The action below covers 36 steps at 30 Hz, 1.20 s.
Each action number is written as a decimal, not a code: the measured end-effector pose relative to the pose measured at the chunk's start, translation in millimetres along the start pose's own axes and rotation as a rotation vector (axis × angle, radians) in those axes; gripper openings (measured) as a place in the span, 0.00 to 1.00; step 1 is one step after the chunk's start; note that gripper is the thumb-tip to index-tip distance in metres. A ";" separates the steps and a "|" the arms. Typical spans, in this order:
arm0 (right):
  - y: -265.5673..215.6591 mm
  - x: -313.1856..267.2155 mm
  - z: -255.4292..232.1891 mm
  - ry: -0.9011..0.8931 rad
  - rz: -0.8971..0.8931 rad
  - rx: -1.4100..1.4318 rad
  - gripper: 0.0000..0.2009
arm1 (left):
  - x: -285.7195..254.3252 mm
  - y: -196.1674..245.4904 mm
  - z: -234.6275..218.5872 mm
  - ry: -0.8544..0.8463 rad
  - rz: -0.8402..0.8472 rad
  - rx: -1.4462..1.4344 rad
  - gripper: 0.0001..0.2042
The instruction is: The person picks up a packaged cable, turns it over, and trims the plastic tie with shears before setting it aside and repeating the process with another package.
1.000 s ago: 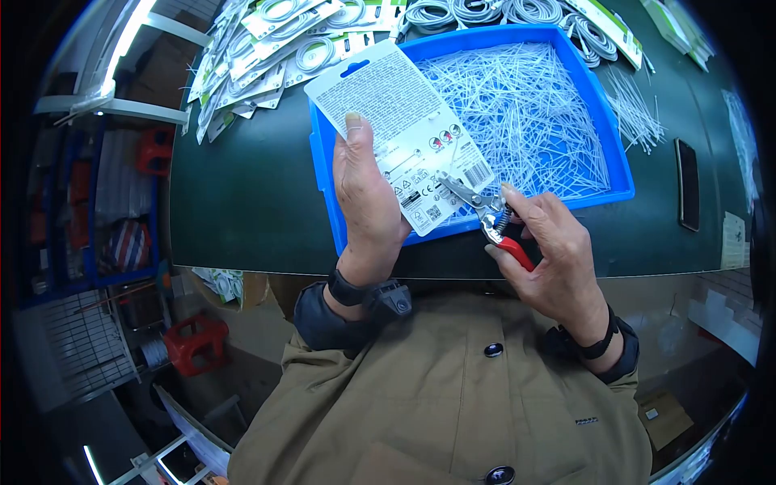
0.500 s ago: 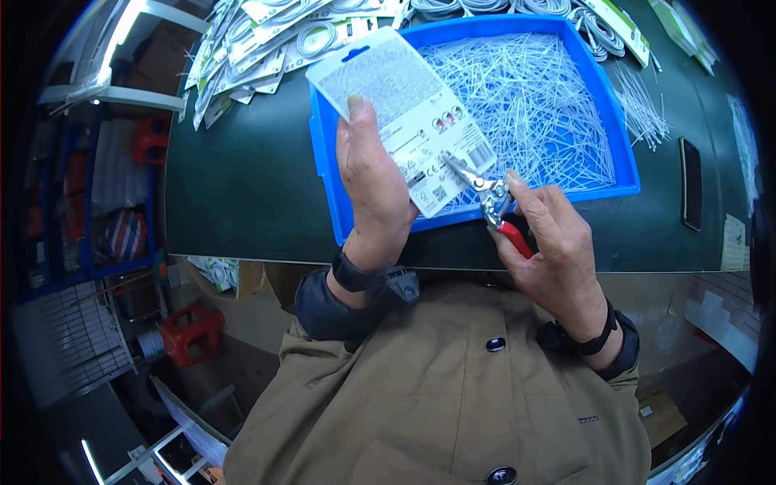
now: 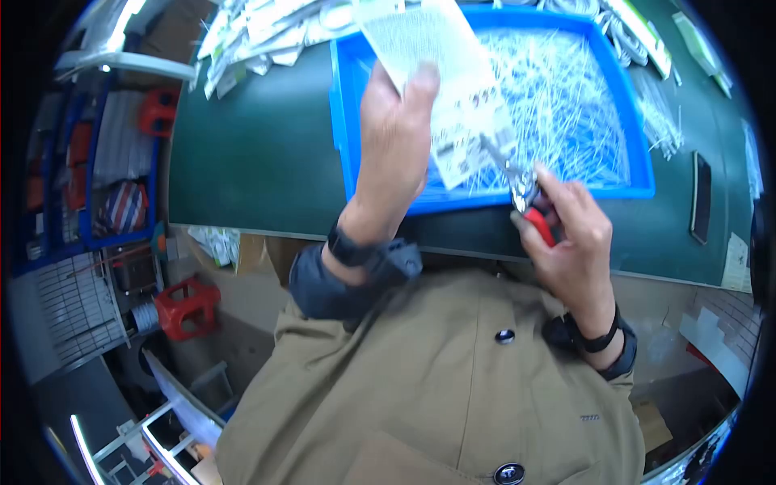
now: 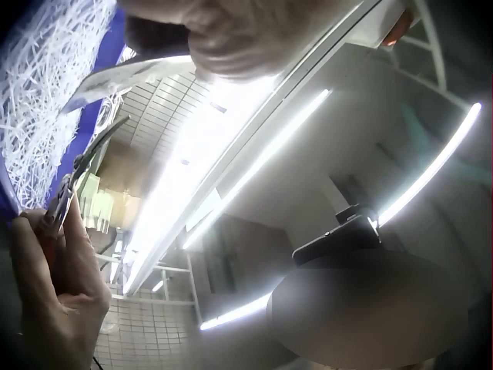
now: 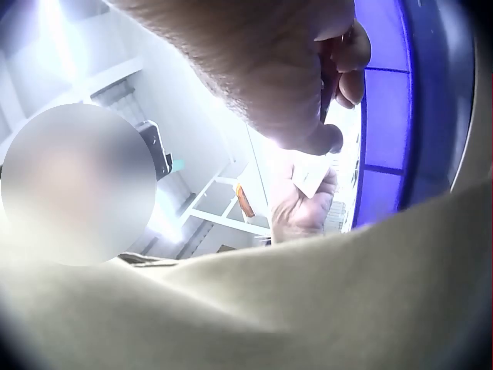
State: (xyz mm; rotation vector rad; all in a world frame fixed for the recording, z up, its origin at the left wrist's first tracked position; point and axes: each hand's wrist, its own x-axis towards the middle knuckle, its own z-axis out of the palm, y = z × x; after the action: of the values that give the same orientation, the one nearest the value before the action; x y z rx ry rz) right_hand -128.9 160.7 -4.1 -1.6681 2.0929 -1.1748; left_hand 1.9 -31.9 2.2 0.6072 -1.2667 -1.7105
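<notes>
Now card [image 3: 440,65] raised, snips [image 3: 521,190] following

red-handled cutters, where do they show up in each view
Head: red-handled cutters right of centre, gripped by the right hand, tips at the white card.
Left wrist: cutters at the left edge, slim and dark, tips pointing up toward the card.
Right wrist: not clearly visible behind the hand.
Shared landmark: the blue tray, in all three views.

The left hand [image 3: 394,137] is raised with thumb up in a pinching grip, while the right hand [image 3: 570,238] sits lower, fingers curled tight.
</notes>
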 end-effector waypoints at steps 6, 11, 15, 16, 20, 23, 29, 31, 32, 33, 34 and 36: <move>11.6 13.7 -18.6 0.150 -0.005 0.124 0.32 | 3.7 38.7 -24.4 -0.097 0.055 0.098 0.17; 5.4 29.1 -24.9 0.102 -0.017 0.181 0.33 | 16.5 46.8 -48.8 -0.145 0.027 -0.147 0.16; -18.4 35.2 -23.8 -0.098 -0.065 0.220 0.35 | 38.8 24.9 -84.8 -0.662 -0.039 -0.580 0.29; -22.1 37.0 -21.0 -0.147 -0.108 0.227 0.35 | 34.0 27.2 -77.9 -0.660 -0.054 -0.609 0.31; -33.1 36.3 -11.3 -0.295 -0.182 0.244 0.36 | 29.2 31.2 -72.4 -0.737 -0.049 -0.602 0.32; -37.4 38.8 -7.3 -0.331 -0.233 0.206 0.37 | 31.3 29.3 -74.4 -0.791 -0.063 -0.621 0.32; -43.5 44.2 -3.9 -0.320 -0.259 0.143 0.39 | 41.6 18.1 -80.1 -0.904 -0.067 -0.603 0.32; -44.7 43.8 -5.5 -0.336 -0.247 0.146 0.39 | 44.2 17.2 -82.3 -0.921 -0.053 -0.582 0.32; -45.1 43.7 -6.6 -0.351 -0.235 0.150 0.39 | 45.7 17.1 -83.2 -0.927 -0.043 -0.572 0.32; -45.4 43.8 -7.9 -0.365 -0.224 0.152 0.39 | 46.7 17.2 -83.5 -0.934 -0.032 -0.561 0.32; -45.4 44.1 -9.0 -0.379 -0.213 0.155 0.39 | 47.1 17.9 -82.6 -0.936 -0.027 -0.564 0.33; -43.9 45.0 -10.6 -0.408 -0.205 0.155 0.39 | 47.5 19.3 -80.3 -0.940 -0.017 -0.568 0.34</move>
State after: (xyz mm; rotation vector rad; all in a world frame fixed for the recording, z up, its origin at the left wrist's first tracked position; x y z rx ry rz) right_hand -118.7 123.5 46.7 -1.8912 1.5795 -0.9213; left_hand 50.3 -113.9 -2.9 -0.6005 -1.2425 -2.3332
